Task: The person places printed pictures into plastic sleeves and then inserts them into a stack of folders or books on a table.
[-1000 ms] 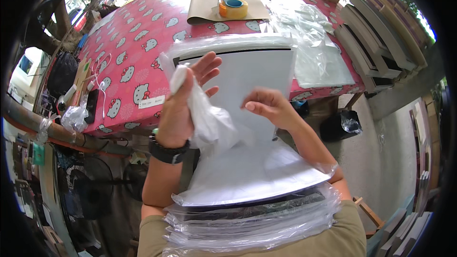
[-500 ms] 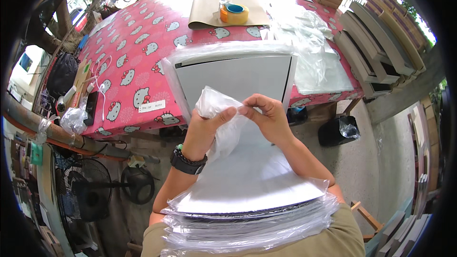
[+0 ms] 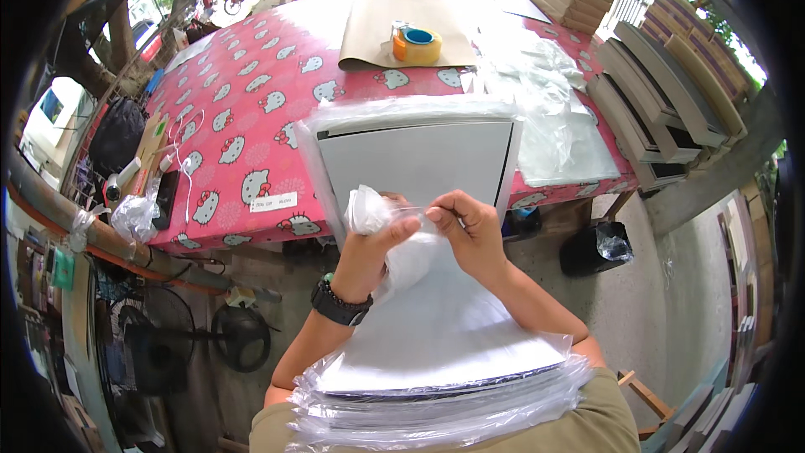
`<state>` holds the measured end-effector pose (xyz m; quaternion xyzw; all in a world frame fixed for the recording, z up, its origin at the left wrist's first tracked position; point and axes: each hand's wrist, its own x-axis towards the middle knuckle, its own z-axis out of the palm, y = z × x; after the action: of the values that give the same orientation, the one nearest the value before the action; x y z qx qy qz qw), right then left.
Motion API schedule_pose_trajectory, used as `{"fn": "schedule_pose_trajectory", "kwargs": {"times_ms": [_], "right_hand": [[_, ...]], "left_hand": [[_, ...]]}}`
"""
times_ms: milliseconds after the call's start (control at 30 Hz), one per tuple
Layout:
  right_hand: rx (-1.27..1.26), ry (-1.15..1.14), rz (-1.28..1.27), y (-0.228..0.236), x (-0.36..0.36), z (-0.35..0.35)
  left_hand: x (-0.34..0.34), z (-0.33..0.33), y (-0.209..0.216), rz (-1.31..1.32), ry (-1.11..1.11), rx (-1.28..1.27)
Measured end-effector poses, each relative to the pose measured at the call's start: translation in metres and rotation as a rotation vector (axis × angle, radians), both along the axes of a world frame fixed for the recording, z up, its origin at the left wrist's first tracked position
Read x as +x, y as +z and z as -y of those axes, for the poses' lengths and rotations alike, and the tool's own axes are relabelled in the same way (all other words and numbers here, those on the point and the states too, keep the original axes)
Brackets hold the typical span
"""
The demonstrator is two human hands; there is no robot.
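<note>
So I was standing there watching, and the person had a bunched-up piece of thin plastic film (image 3: 366, 211) between both hands, right above a white-topped stack (image 3: 423, 161) wrapped in clear plastic. The stack spread over the lap and up by the edge of the pink-covered table (image 3: 251, 130).

The left hand (image 3: 366, 258) was curled round the crumpled bulk, thumb pressed down on top, though the film and thumb hid most of the other fingers. The right hand (image 3: 475, 232) had thumb and forefinger closed in a pinch on a stretched edge of the film, with the rest folded in, no real gap I could make out.

Honestly, that film looked next to weightless, totally limp and probably slippery, the kind of stuff that clings to itself. I'd guess it'd tear if yanked. Best hold, imo: a fingertip pinch on a free edge, with the bulk gathered loosely in the other palm. More clear plastic sheets (image 3: 560, 147) lay on the table off to the right, near a roll of tape (image 3: 417, 52) on brown paper (image 3: 366, 40).
</note>
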<state>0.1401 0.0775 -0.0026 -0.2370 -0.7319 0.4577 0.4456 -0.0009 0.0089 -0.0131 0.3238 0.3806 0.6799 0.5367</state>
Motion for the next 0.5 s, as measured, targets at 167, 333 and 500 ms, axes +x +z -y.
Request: {"fn": "schedule_pose_trajectory", "kwargs": {"times_ms": [167, 333, 500], "right_hand": [[0.178, -0.068, 0.169, -0.003, 0.002, 0.002], [-0.046, 0.044, 0.123, 0.007, 0.008, -0.012], [-0.245, 0.761, -0.318, 0.016, 0.025, -0.021]], "left_hand": [[0.001, 0.005, 0.008, 0.035, -0.02, -0.091], [-0.003, 0.011, 0.01, 0.267, -0.173, 0.056], [-0.021, 0.017, -0.004, 0.259, -0.135, 0.151]]}}
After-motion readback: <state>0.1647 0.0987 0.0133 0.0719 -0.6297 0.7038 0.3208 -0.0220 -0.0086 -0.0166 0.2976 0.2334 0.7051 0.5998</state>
